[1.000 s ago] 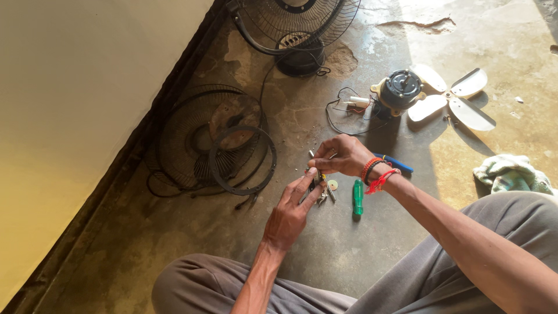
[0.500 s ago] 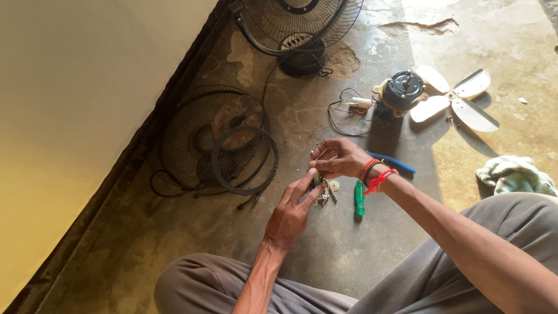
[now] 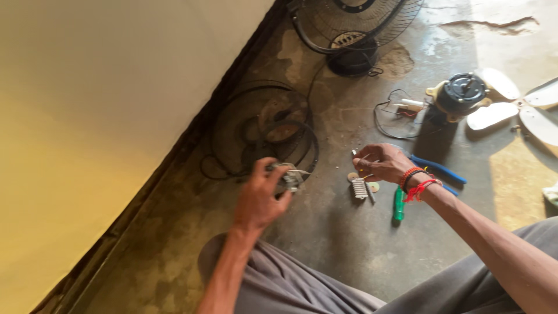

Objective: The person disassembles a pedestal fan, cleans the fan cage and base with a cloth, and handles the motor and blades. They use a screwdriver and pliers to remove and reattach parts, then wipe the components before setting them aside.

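Small blurred metal part (image 3: 289, 176), held aloft

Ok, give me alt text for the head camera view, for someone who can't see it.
A seated person's left hand holds a small metal part above a concrete floor, while the right hand pinches a small piece. Nearby lie a green screwdriver, blue pliers and a fan motor.
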